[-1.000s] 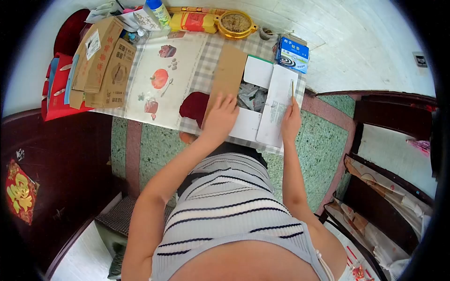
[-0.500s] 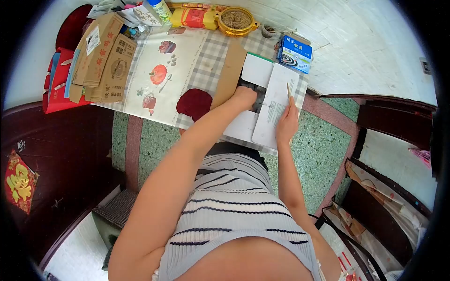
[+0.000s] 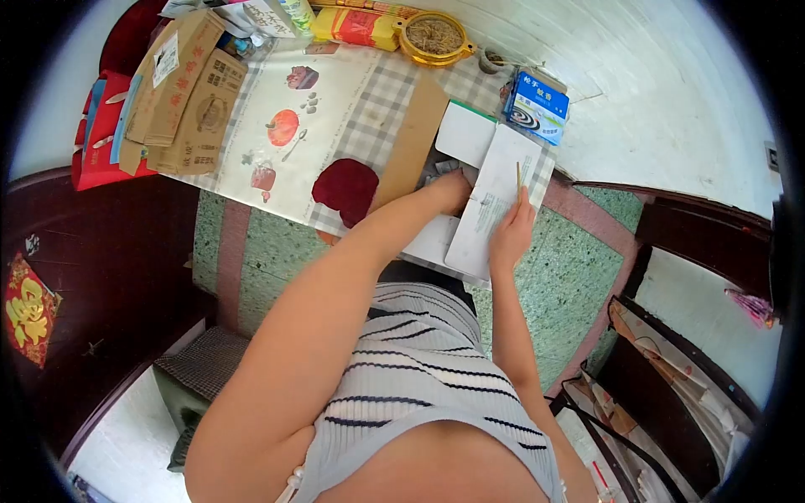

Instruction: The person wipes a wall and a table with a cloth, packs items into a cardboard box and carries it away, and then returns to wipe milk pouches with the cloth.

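Observation:
An opened cardboard box with white flaps [image 3: 495, 189] sits at the table's right end, its brown flap [image 3: 411, 142] folded out to the left. My left hand [image 3: 457, 191] reaches down into the box, with its fingers hidden inside. Small grey and dark items [image 3: 440, 170] show beside it; I cannot make out what they are. At the right-hand white flap, my right hand [image 3: 511, 237] is closed around a thin wooden stick [image 3: 519, 176], which points up and away from me.
A dark red cloth-like piece [image 3: 345, 189] lies left of the box. Behind it stand a blue mosquito coil box [image 3: 538, 106], a small cup [image 3: 491, 60], a golden bowl [image 3: 434, 38] and a yellow-red packet [image 3: 356, 28]. Flattened cartons [image 3: 197, 109] lean at the far left.
My left hand has moved right and deeper into the box, showing more of the grey items. My right hand has shifted slightly down, still with the stick. The whole view has tilted a little.

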The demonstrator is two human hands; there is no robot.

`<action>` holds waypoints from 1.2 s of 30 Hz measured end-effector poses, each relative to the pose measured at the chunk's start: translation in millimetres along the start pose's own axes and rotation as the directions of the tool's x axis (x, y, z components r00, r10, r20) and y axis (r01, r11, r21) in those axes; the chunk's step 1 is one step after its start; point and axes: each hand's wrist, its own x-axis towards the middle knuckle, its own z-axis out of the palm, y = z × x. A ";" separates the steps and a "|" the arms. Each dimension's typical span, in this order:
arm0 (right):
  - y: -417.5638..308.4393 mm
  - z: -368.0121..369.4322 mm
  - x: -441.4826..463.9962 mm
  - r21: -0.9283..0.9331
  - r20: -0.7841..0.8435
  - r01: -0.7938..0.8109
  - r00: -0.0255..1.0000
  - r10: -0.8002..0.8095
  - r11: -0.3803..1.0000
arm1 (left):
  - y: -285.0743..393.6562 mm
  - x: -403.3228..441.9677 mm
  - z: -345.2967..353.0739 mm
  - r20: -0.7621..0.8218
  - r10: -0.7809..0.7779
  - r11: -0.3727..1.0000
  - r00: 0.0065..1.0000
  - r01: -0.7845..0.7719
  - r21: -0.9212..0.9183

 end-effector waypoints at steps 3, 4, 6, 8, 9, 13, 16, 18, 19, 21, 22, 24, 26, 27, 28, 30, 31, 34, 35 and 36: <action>-0.6 -0.1 0.7 0.000 -0.011 0.007 1.000 -0.007 1.000 | 0.6 4.7 17.8 -0.132 -0.195 0.951 0.972 0.154 -0.267; -0.2 -0.3 -0.7 -0.007 -0.026 0.027 0.999 -0.027 1.000 | -0.4 8.6 24.2 -0.129 -0.194 0.951 0.972 0.154 -0.269; -1.2 -1.6 -1.2 0.004 -0.025 0.024 0.999 -0.024 1.000 | -3.3 16.3 31.1 -0.067 -0.132 0.910 0.989 0.094 -0.403; -2.0 -2.3 -1.4 0.018 -0.026 0.019 0.999 -0.019 1.000 | 4.2 0.3 -0.3 -0.028 -0.138 0.898 0.990 0.113 -0.425; -1.6 -2.7 -1.3 0.033 -0.011 0.007 1.000 -0.007 0.999 | 7.4 -6.1 -12.5 0.006 -0.144 0.885 0.990 0.132 -0.446; 0.8 -0.7 -1.8 0.040 0.007 -0.008 1.000 0.008 0.999 | -0.9 9.3 8.0 -0.198 -0.025 0.948 0.980 -0.040 -0.315; -0.7 -1.7 -2.0 0.051 0.010 -0.010 1.000 0.010 0.999 | -5.5 23.8 14.4 -0.029 -0.063 0.953 0.998 0.051 -0.299; 0.0 -1.4 -1.4 0.058 0.005 0.002 1.000 -0.002 0.998 | -6.0 22.8 17.2 0.120 -0.079 0.891 0.990 0.123 -0.436; 0.7 -1.7 -1.8 0.063 -0.004 0.015 1.000 -0.014 0.998 | -5.0 16.1 4.0 0.217 0.009 0.872 0.976 0.098 -0.479; 0.2 -1.9 -1.5 0.065 0.005 -0.003 1.000 0.002 0.998 | -9.2 19.5 10.6 0.321 0.077 0.889 0.944 0.081 -0.450; -0.3 -2.4 -1.9 0.065 0.015 -0.021 1.000 0.020 0.998 | -10.8 22.3 14.5 0.373 0.112 0.896 0.921 0.069 -0.439; -1.3 -4.1 -3.3 0.039 0.022 -0.034 0.999 0.033 0.999 | -14.4 26.1 15.8 0.512 0.175 0.905 0.841 0.068 -0.421; -4.5 -2.6 -0.3 0.020 0.018 -0.045 0.999 0.044 0.999 | -19.6 29.5 13.6 0.594 0.199 0.912 0.780 0.075 -0.403; -4.9 -3.3 -1.3 0.007 0.020 -0.050 0.999 0.050 0.999 | -22.6 37.0 30.5 0.594 0.144 0.904 0.792 0.139 -0.404; -4.7 -4.3 -1.6 -0.006 0.022 -0.052 0.998 0.053 0.999 | -22.2 40.2 34.5 0.591 0.117 0.898 0.798 0.170 -0.407; -4.1 -4.1 -1.4 0.008 0.013 -0.040 0.999 0.040 0.999 | -21.7 44.0 37.3 0.580 0.084 0.921 0.810 0.159 -0.356; -3.9 -4.1 -1.5 0.026 0.005 -0.030 1.000 0.030 0.999 | -21.6 44.2 36.8 0.572 0.079 0.946 0.817 0.118 -0.300; -5.2 -5.2 -1.9 0.032 0.021 -0.046 0.999 0.046 0.998 | -26.5 44.7 44.5 0.516 0.158 0.968 0.842 -0.029 -0.251; -4.5 -4.1 -2.3 0.034 0.020 -0.051 0.999 0.051 0.998 | -27.9 44.7 49.2 0.520 0.159 0.968 0.839 -0.029 -0.249; -3.4 -3.2 -1.8 0.037 0.003 -0.027 1.000 0.027 0.999 | -25.9 41.3 46.3 0.364 0.060 0.974 0.930 0.026 -0.227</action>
